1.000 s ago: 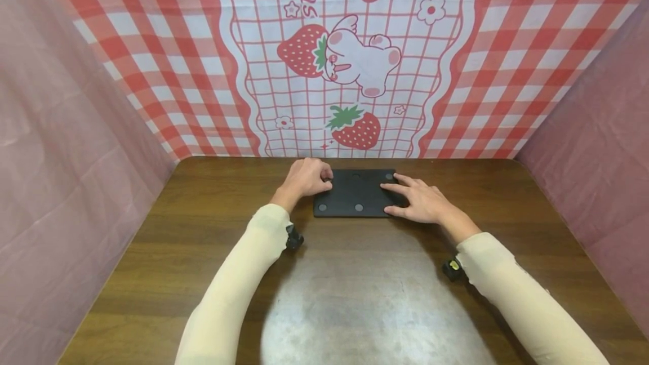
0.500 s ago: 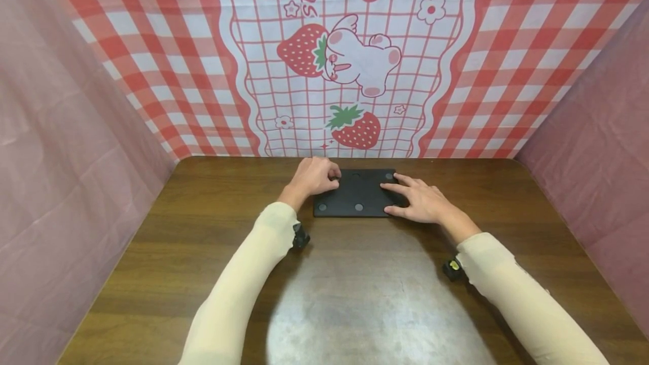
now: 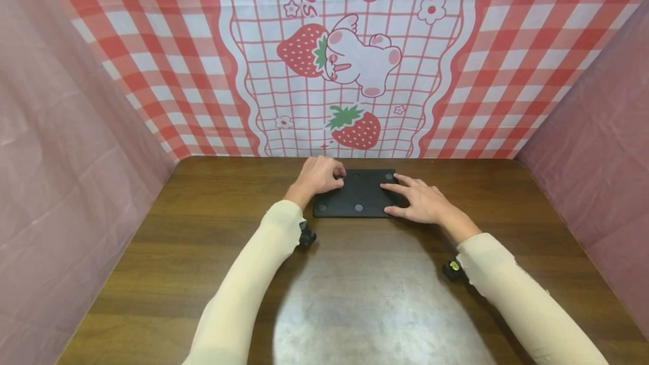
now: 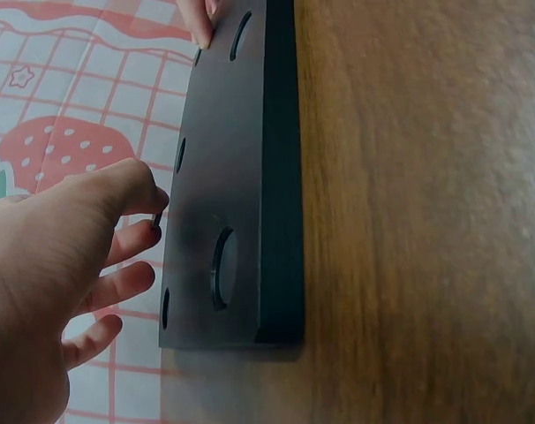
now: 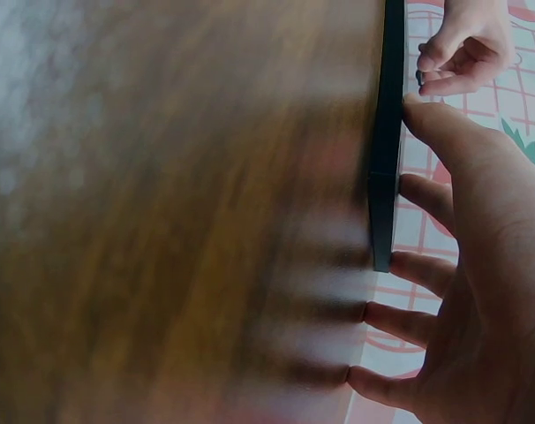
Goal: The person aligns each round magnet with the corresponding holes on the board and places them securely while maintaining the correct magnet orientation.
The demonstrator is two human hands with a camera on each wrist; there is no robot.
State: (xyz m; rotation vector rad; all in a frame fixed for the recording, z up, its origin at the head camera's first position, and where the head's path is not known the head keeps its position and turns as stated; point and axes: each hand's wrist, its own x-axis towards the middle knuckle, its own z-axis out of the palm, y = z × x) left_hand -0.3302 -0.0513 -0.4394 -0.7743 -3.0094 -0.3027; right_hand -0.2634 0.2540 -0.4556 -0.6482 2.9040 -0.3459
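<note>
A flat black board [image 3: 355,193] with round recesses lies near the back of the table in the head view. Grey discs show in some of them, such as the front left recess [image 3: 322,207]. Between thumb and index finger, my left hand [image 3: 320,176] pinches a small thin dark piece [image 4: 158,217], seen nearly edge-on, above the board's left part. The other left fingers are loosely bent. My right hand [image 3: 422,201] rests spread on the board's right end. Its thumb and nearer fingers touch the board, while its outer fingertips reach the table beyond it, in the right wrist view.
The brown wooden table [image 3: 355,280] extends in front of the board. Behind stands a red and white strawberry-print cloth [image 3: 355,72], close to the board's back edge. Pink cloth hangs at the left [image 3: 76,156] and right [image 3: 598,128].
My left hand has slid rightward over the board, from its left edge toward the back middle recess, still pinching the small piece. My right hand and the board have stayed in place.
</note>
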